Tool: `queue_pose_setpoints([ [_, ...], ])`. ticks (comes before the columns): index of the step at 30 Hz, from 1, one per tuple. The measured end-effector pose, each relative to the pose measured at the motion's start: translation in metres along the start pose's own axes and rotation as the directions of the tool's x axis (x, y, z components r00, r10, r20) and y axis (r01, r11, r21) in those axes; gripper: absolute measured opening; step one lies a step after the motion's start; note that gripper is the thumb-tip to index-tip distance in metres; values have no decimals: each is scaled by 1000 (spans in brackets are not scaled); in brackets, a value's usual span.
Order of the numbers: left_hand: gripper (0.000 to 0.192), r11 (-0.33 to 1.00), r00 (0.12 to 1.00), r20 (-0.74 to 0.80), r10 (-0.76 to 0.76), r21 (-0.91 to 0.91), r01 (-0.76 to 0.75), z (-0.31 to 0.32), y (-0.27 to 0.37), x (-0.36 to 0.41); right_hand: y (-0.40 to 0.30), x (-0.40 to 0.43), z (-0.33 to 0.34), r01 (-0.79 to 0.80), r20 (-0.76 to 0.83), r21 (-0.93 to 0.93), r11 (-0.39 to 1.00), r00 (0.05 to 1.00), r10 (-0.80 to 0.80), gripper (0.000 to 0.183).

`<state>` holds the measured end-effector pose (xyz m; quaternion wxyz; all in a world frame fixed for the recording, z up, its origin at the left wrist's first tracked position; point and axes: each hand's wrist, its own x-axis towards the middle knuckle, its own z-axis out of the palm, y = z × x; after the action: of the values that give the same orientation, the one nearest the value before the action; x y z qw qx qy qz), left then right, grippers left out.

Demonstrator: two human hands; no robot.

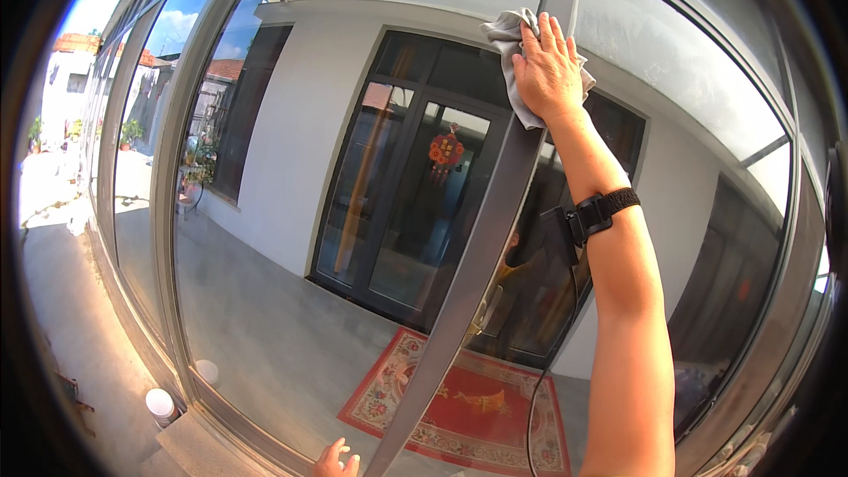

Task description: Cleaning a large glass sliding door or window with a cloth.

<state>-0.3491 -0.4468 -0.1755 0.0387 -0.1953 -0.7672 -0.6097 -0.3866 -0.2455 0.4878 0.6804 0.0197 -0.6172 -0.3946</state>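
Observation:
My right hand (548,76) is raised high and presses a grey cloth (513,46) flat against the upright metal frame bar (493,212) between two large glass panes, its fingers spread over the cloth. Parts of the cloth stick out on both sides of the hand, over the edges of the glass. A black strap with a small device (599,212) and a cable is on my right forearm. My left hand (336,460) is low at the bottom edge, beside the foot of the bar, fingers bent and apart, with nothing seen in it.
Behind the glass are a dark-framed door (430,212) with a red hanging ornament (446,148) and a red patterned rug (464,404) on the floor. A white bucket (159,404) stands outside at lower left, near a stone step (205,444). Potted plants are farther left.

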Motion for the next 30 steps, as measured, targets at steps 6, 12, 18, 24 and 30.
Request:
queue_pose_setpoints([
  [6,73,993,966,241,95,52,-110,34,22,9,28,61,19,-76,67,-83,994,994,82,55],
  [12,80,990,939,332,91,71,-121,56,41,21,56,111,30,-89,50,-170,981,994,99,54],
  [18,70,992,931,361,61,79,-96,72,29,18,74,144,45,-206,72,-194,959,972,223,58],
  [24,45,986,939,309,154,20,-168,54,69,24,105,156,53,-85,-7,-163,983,996,85,56],
  [30,53,936,951,176,255,200,-289,62,36,31,44,92,3,-71,171,-99,993,981,87,58],
])
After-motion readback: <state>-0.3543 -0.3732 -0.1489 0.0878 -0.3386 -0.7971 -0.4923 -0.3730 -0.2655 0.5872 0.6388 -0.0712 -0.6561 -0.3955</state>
